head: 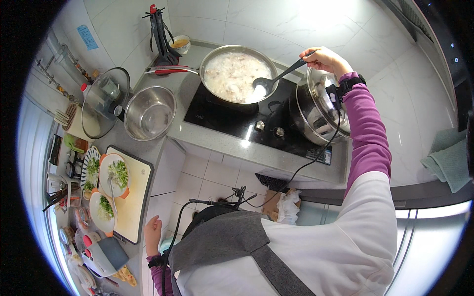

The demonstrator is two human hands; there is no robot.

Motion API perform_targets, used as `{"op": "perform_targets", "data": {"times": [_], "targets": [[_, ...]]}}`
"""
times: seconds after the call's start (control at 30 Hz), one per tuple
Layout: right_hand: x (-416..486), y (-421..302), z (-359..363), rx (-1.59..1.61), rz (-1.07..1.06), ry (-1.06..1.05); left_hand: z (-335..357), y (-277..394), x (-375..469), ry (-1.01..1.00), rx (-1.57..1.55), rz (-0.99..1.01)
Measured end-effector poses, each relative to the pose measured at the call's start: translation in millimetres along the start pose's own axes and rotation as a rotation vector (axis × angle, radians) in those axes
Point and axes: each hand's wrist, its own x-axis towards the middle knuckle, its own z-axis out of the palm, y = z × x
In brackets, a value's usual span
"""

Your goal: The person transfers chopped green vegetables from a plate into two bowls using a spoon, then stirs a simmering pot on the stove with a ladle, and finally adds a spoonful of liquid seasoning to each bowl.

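Observation:
My right hand is closed around the upper handle of a black ladle. The ladle's bowl rests in the pale, bubbling liquid at the right side of a wide frying pan. Pale, lumpy food in broth fills the pan, whose red-and-grey handle points left. The pan sits on a black glass cooktop. Beneath my right forearm stands a steel pot with a shiny lid. My left hand hangs beside the counter edge, its fingers loosely curled with nothing seen in them.
An empty steel pot and an upright glass lid stand left of the cooktop. Orange-rimmed dishes of chopped greens lie on a cutting board. Dark utensils stand near a small bowl. A black cable hangs from my right wrist.

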Motion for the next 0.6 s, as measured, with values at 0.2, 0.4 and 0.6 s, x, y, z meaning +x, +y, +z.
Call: {"op": "perform_targets", "data": {"times": [0.2,0.4,0.6], "targets": [[0.5,0.1,4.7,0.014,-0.003,-0.038,5.7,-5.2,-0.8,0.032,-0.042,0.076],[-2.6,-0.5,16.7,0.010,-0.010,-0.031,1.4,10.2,-4.1,-0.003,0.023,0.021],[-4.8,0.9,25.5,0.017,-0.011,-0.044,0.6,16.3,-6.6,0.023,0.030,0.056]]}}
